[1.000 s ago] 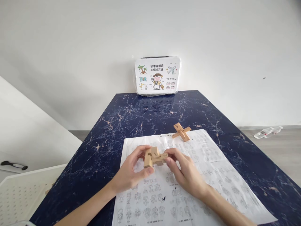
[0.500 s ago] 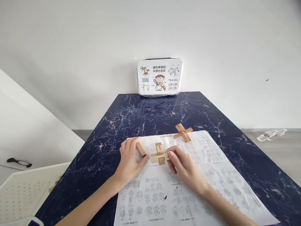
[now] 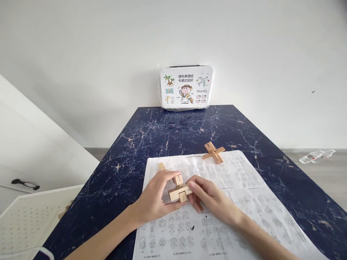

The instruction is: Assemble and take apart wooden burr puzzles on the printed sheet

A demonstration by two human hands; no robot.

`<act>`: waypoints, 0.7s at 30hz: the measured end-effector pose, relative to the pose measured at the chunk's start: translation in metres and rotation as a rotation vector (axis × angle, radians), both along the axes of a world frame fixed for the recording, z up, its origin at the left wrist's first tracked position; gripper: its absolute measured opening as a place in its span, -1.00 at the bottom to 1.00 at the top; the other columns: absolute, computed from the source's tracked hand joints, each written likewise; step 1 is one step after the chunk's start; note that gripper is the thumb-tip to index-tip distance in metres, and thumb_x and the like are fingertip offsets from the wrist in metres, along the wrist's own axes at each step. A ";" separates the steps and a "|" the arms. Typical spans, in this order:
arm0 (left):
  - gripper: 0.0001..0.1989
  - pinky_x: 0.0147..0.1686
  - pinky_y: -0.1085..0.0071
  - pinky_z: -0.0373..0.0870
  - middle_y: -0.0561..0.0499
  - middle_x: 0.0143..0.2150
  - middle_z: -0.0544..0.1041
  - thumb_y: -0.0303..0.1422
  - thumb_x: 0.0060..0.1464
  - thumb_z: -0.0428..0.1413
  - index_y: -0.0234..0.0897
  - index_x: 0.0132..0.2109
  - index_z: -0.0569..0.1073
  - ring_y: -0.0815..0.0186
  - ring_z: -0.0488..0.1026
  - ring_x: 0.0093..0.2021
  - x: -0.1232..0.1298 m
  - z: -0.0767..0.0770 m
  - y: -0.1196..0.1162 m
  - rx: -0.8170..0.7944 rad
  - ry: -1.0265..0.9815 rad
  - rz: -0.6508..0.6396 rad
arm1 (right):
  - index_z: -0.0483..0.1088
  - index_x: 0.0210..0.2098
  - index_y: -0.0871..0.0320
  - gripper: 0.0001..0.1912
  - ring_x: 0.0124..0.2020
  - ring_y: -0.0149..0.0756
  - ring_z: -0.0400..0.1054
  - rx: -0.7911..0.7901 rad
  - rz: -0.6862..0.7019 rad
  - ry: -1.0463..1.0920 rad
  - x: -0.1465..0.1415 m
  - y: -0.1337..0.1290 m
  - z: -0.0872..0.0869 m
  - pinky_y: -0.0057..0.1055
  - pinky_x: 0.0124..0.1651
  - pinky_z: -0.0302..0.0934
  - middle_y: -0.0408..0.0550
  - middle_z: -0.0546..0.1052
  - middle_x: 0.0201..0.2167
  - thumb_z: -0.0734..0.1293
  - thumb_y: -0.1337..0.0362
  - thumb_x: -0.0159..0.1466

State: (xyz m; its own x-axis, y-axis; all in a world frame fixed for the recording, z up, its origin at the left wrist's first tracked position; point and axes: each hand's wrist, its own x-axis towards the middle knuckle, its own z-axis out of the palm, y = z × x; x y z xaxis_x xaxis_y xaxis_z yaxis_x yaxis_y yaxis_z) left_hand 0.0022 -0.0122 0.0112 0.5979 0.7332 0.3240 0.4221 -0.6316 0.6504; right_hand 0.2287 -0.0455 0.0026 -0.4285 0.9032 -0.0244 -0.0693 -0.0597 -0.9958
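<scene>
Over the printed sheet (image 3: 238,187), both hands hold one crossed wooden piece (image 3: 175,194). My left hand (image 3: 153,196) has its fingertips on the upright block and its thumb at the lower end. My right hand (image 3: 210,193) pinches the crossbar's right end between thumb and fingers. A loose wooden block (image 3: 161,166) lies on the sheet behind my left hand, partly hidden by it. Farther back, another crossed wooden assembly (image 3: 214,152) marked 3 rests across the sheet's top edge.
A white cartoon-printed case (image 3: 187,88) leans on the wall at the back of the dark blue marbled table (image 3: 179,133). At lower left stands a white perforated bin (image 3: 24,220). A clear plastic bottle (image 3: 311,156) lies on the floor at right.
My left hand has left the loose block, moved right and closed on the crossed piece. That piece has come slightly nearer and tilted. The view has shifted a little.
</scene>
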 end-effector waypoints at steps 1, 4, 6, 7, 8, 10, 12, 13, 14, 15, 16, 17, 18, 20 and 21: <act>-0.31 0.07 0.06 0.45 -0.08 0.07 0.49 -0.15 0.14 0.36 0.00 0.29 0.20 0.08 0.51 0.01 0.001 0.001 0.000 0.006 -0.005 0.009 | 0.33 -0.22 0.15 -0.55 -0.57 -0.46 0.24 0.011 -0.005 -0.002 0.000 0.000 0.000 -0.43 -0.47 0.15 -0.17 0.44 -0.46 0.17 -0.12 0.51; -0.37 -0.01 0.11 0.47 -0.05 0.00 0.52 -0.15 0.10 0.38 -0.06 0.21 0.28 0.11 0.52 -0.05 0.004 0.008 -0.001 -0.035 -0.026 0.054 | 0.35 -0.15 0.15 -0.58 -0.53 -0.44 0.24 0.069 -0.046 -0.027 0.001 -0.002 0.001 -0.42 -0.43 0.18 -0.15 0.46 -0.42 0.16 -0.08 0.53; -0.43 -0.05 0.14 0.47 -0.03 -0.05 0.53 -0.17 0.08 0.38 -0.09 0.14 0.32 0.13 0.52 -0.09 0.007 0.012 -0.001 -0.077 -0.050 0.071 | 0.36 -0.10 0.14 -0.61 -0.51 -0.42 0.26 0.121 -0.080 -0.055 0.001 -0.004 0.002 -0.41 -0.42 0.21 -0.15 0.46 -0.42 0.16 -0.05 0.54; -0.46 -0.05 0.15 0.47 -0.03 -0.06 0.54 -0.18 0.07 0.38 -0.10 0.11 0.34 0.13 0.52 -0.09 0.008 0.014 -0.001 -0.095 -0.064 0.074 | 0.36 -0.08 0.13 -0.63 -0.50 -0.40 0.27 0.153 -0.095 -0.071 0.002 -0.005 0.002 -0.41 -0.42 0.22 -0.15 0.46 -0.43 0.16 -0.04 0.54; -0.49 -0.05 0.15 0.46 -0.03 -0.08 0.55 -0.20 0.07 0.38 -0.11 0.08 0.35 0.14 0.52 -0.10 0.009 0.015 -0.001 -0.106 -0.076 0.073 | 0.37 -0.07 0.12 -0.65 -0.49 -0.39 0.29 0.191 -0.107 -0.088 0.002 -0.006 0.002 -0.41 -0.41 0.23 -0.16 0.46 -0.43 0.16 -0.02 0.54; -0.51 -0.05 0.15 0.45 -0.02 -0.11 0.55 -0.21 0.06 0.37 -0.12 0.06 0.36 0.15 0.52 -0.11 0.009 0.015 0.000 -0.121 -0.092 0.071 | 0.38 -0.04 0.10 -0.70 -0.45 -0.37 0.34 0.278 -0.119 -0.122 0.003 -0.007 0.001 -0.39 -0.38 0.28 -0.13 0.48 -0.39 0.17 0.03 0.55; -0.49 -0.09 0.18 0.44 0.01 -0.15 0.54 -0.21 0.04 0.37 -0.12 0.07 0.36 0.17 0.51 -0.16 0.007 0.014 0.001 -0.134 -0.097 0.071 | 0.39 0.01 0.08 -0.74 -0.39 -0.34 0.38 0.373 -0.126 -0.162 0.004 -0.009 0.001 -0.36 -0.33 0.33 -0.08 0.52 -0.29 0.20 0.07 0.54; -0.49 -0.12 0.20 0.43 0.02 -0.18 0.52 -0.21 0.04 0.37 -0.12 0.08 0.36 0.18 0.50 -0.18 0.006 0.014 0.002 -0.140 -0.094 0.072 | 0.39 0.04 0.06 -0.76 -0.35 -0.32 0.40 0.417 -0.133 -0.181 0.005 -0.009 0.001 -0.34 -0.30 0.35 -0.05 0.53 -0.24 0.21 0.09 0.54; -0.49 -0.14 0.22 0.43 0.03 -0.19 0.51 -0.20 0.03 0.37 -0.12 0.07 0.36 0.20 0.49 -0.21 0.005 0.014 0.002 -0.144 -0.090 0.074 | 0.39 0.06 0.04 -0.78 -0.31 -0.30 0.41 0.455 -0.143 -0.193 0.005 -0.009 0.002 -0.32 -0.27 0.38 -0.03 0.54 -0.20 0.22 0.12 0.53; -0.49 -0.16 0.23 0.42 0.04 -0.21 0.50 -0.20 0.02 0.37 -0.12 0.06 0.37 0.21 0.48 -0.23 0.004 0.014 0.003 -0.147 -0.082 0.078 | 0.39 0.07 0.03 -0.79 -0.28 -0.29 0.43 0.486 -0.156 -0.195 0.005 -0.010 0.002 -0.31 -0.24 0.39 -0.02 0.55 -0.16 0.22 0.15 0.53; -0.51 -0.17 0.24 0.41 0.05 -0.22 0.50 -0.20 0.01 0.37 -0.13 0.03 0.37 0.22 0.47 -0.24 0.004 0.014 0.003 -0.147 -0.072 0.087 | 0.39 0.08 0.01 -0.80 -0.25 -0.28 0.45 0.511 -0.172 -0.188 0.006 -0.010 0.002 -0.30 -0.22 0.41 -0.01 0.55 -0.12 0.23 0.18 0.53; -0.52 -0.17 0.24 0.40 0.06 -0.24 0.49 -0.20 -0.01 0.38 -0.13 0.00 0.38 0.23 0.46 -0.25 0.004 0.015 0.003 -0.142 -0.060 0.097 | 0.40 0.07 0.00 -0.81 -0.21 -0.27 0.47 0.530 -0.191 -0.178 0.006 -0.010 0.002 -0.30 -0.21 0.42 -0.01 0.55 -0.08 0.23 0.20 0.52; -0.53 -0.17 0.23 0.39 0.08 -0.26 0.48 -0.19 -0.02 0.38 -0.13 -0.02 0.38 0.23 0.45 -0.26 0.004 0.015 0.003 -0.132 -0.050 0.110 | 0.40 0.07 -0.01 -0.81 -0.17 -0.25 0.48 0.544 -0.218 -0.171 0.006 -0.010 0.002 -0.31 -0.20 0.43 0.00 0.56 -0.06 0.23 0.21 0.52; -0.53 -0.16 0.22 0.38 0.10 -0.31 0.46 -0.19 -0.05 0.40 -0.14 -0.06 0.38 0.24 0.43 -0.29 0.004 0.016 0.003 -0.102 -0.047 0.144 | 0.42 0.07 -0.02 -0.81 -0.19 -0.24 0.49 0.547 -0.304 -0.185 0.008 -0.008 0.001 -0.30 -0.22 0.45 -0.02 0.57 -0.09 0.26 0.19 0.51; -0.54 -0.16 0.22 0.38 0.10 -0.32 0.45 -0.18 -0.04 0.40 -0.14 -0.07 0.38 0.24 0.43 -0.30 0.004 0.016 0.003 -0.085 -0.055 0.166 | 0.43 0.07 -0.02 -0.80 -0.21 -0.24 0.49 0.531 -0.362 -0.206 0.009 -0.007 0.000 -0.30 -0.23 0.45 -0.03 0.58 -0.13 0.28 0.17 0.49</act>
State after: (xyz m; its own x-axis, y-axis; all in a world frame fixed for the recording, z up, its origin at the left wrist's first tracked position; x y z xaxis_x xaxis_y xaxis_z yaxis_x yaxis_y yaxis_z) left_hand 0.0067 -0.0087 0.0269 0.4491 0.8465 0.2859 0.4783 -0.4980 0.7234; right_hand 0.2374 -0.0525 0.0028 -0.1310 0.9009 0.4138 0.2016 0.4329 -0.8786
